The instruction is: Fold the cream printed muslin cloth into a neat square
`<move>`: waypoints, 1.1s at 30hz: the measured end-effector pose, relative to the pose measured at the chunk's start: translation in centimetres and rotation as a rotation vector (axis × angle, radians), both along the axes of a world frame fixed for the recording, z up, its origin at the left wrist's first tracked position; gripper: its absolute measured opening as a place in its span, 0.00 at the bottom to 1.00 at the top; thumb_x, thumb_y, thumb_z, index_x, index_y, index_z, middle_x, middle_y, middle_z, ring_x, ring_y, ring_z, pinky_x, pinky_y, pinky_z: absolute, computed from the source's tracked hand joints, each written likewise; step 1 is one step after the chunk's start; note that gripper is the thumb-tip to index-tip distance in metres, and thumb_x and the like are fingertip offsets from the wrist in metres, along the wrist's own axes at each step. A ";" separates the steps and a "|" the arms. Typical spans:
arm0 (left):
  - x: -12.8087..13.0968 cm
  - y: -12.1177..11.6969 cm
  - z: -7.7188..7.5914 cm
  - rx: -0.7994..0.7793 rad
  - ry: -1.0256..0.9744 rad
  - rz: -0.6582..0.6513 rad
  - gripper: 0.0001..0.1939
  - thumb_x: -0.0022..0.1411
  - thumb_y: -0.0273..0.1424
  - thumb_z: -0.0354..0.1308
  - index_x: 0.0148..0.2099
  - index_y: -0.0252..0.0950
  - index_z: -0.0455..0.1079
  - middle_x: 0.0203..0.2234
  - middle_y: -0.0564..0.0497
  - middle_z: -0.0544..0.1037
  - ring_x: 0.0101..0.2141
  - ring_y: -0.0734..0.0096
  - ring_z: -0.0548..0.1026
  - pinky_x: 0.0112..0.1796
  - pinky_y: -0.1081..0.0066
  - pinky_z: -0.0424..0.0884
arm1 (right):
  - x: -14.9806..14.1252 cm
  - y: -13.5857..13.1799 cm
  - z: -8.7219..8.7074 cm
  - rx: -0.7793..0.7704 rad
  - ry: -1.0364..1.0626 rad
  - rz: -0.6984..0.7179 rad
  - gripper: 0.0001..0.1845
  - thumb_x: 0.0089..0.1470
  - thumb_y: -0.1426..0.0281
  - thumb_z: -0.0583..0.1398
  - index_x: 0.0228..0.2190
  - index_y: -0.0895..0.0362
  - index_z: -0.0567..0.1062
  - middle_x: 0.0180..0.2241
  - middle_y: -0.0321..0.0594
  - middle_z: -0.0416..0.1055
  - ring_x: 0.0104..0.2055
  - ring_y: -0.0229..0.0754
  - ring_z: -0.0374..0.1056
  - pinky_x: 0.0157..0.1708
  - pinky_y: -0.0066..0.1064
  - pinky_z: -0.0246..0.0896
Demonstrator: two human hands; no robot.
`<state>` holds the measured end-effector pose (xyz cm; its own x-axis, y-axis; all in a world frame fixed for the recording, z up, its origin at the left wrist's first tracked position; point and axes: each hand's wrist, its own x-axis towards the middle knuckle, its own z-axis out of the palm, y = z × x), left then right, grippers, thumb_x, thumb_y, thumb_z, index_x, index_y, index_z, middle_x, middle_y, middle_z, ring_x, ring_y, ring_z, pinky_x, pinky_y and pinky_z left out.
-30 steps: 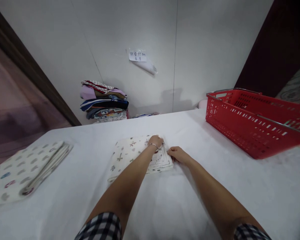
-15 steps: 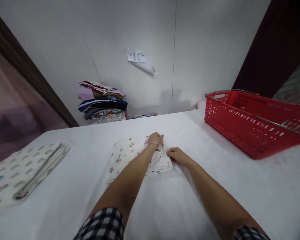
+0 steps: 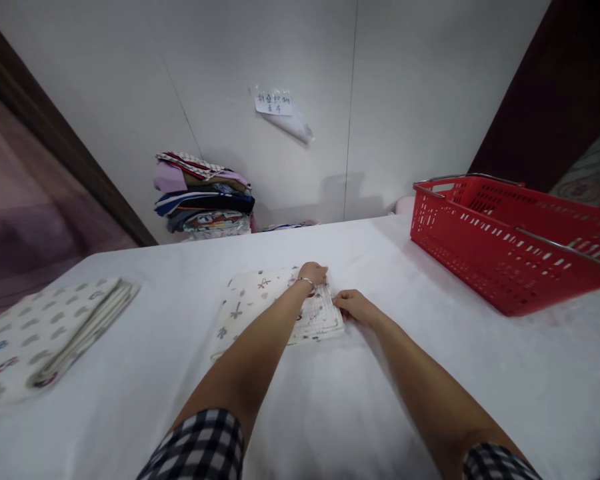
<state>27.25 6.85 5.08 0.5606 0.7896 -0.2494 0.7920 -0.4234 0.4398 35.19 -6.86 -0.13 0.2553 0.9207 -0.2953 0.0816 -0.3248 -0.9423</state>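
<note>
While the folded patterned cloth (image 3: 255, 303) lay on the bench (image 3: 370, 247) at nine o'clock from the right grip (image 3: 353, 306), which pinched its edge, the left grip (image 3: 313, 273) rested by its two o'clock corner. I couldn't tell whether the latter was closed; the left forearm (image 3: 255, 357) hid part of the cloth.

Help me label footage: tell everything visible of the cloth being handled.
The whitish cloth looks soft, with small grey and reddish motifs, crinkled at right. Folded in layers, it lies flat on the white tabletop. The left hand is on it, the right hand touches its right edge; the left forearm hides some.
</note>
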 end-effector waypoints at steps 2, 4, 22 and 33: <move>-0.9 -0.7 0.3 -0.016 -0.026 0.004 0.17 0.62 0.39 0.45 0.40 0.36 0.72 0.30 0.50 0.79 0.29 0.75 0.75 0.27 0.80 0.65 | 0.1 0.1 -0.2 0.008 0.007 0.001 0.08 0.48 0.69 0.57 0.21 0.59 0.68 0.10 0.30 0.62 0.13 0.30 0.58 0.11 0.21 0.43; -1.9 -1.6 0.6 -0.024 -0.032 0.009 0.15 0.59 0.39 0.49 0.36 0.35 0.72 0.25 0.50 0.78 0.26 0.74 0.74 0.26 0.79 0.65 | 0.2 0.1 -0.5 0.012 0.013 0.000 0.08 0.47 0.69 0.57 0.21 0.59 0.68 0.11 0.30 0.63 0.13 0.30 0.58 0.11 0.21 0.43; -5.5 -9.6 0.0 0.164 0.054 -0.068 0.17 0.52 0.45 0.53 0.35 0.38 0.71 0.33 0.47 0.77 0.35 0.63 0.74 0.32 0.71 0.66 | 0.7 0.0 -0.2 0.032 0.075 0.031 0.09 0.46 0.68 0.59 0.20 0.58 0.67 0.10 0.31 0.64 0.11 0.30 0.55 0.10 0.22 0.43; -6.1 -10.0 0.6 0.070 0.065 -0.063 0.18 0.50 0.48 0.54 0.31 0.38 0.72 0.28 0.48 0.77 0.31 0.66 0.74 0.28 0.73 0.64 | 0.4 -0.2 0.4 0.032 0.071 0.032 0.12 0.47 0.66 0.60 0.18 0.58 0.67 0.09 0.31 0.63 0.10 0.29 0.53 0.10 0.22 0.42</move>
<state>21.16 -3.19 5.66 0.5942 0.7702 -0.2318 0.7886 -0.5012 0.3562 35.63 -7.03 0.28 0.2050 0.9373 -0.2819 0.0243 -0.2928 -0.9559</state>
